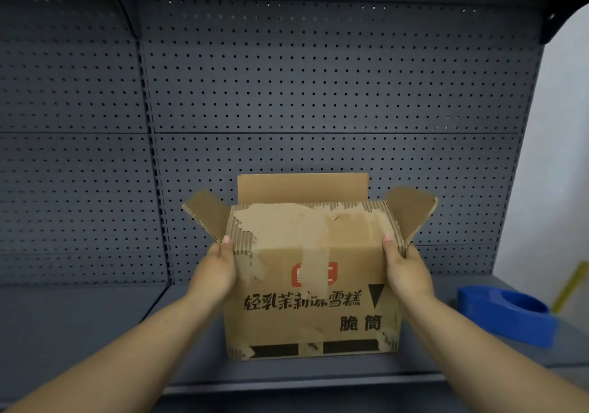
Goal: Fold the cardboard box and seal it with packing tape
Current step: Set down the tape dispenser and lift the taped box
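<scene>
A worn brown cardboard box point(310, 285) with black printed characters and a red logo stands upright on a dark grey shelf point(95, 333). Its near top flap, torn down to the corrugation, tilts up toward me; the far flap stands upright and both side flaps splay outward. My left hand point(216, 269) grips the box's upper left corner, thumb on the front face. My right hand point(404, 269) grips the upper right corner the same way. A blue packing tape dispenser point(506, 313) lies on the shelf to the right of the box, apart from it.
A grey pegboard back panel point(318, 93) rises close behind the box. The shelf's front lip point(287, 384) runs below the box. A white wall point(561, 157) and a yellow-green strip point(570, 285) show at the far right.
</scene>
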The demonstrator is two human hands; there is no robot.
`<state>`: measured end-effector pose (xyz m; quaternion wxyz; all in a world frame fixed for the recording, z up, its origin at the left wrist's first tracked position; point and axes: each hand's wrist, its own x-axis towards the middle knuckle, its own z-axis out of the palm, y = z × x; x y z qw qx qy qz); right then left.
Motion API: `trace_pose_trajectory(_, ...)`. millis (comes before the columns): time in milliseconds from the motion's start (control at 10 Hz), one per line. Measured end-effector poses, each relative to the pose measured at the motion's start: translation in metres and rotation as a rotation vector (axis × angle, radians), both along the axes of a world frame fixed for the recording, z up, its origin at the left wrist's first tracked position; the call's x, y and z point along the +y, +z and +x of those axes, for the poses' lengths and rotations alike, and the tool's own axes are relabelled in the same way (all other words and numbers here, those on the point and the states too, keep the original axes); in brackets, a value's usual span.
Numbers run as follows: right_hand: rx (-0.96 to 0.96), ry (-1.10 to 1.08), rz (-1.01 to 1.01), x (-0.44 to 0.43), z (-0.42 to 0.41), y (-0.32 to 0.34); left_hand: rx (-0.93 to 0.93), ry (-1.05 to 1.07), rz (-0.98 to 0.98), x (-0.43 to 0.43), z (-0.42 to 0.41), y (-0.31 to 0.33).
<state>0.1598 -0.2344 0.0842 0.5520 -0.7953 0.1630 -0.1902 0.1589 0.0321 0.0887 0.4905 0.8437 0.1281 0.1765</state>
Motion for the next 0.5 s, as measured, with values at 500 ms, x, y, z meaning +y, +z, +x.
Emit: trace_pose_trajectory(500,0.103,0.226,-0.125,-0.03,-0.066,0.088,0.274,-0.108,-0.36,0.006,-0.04,0.029)
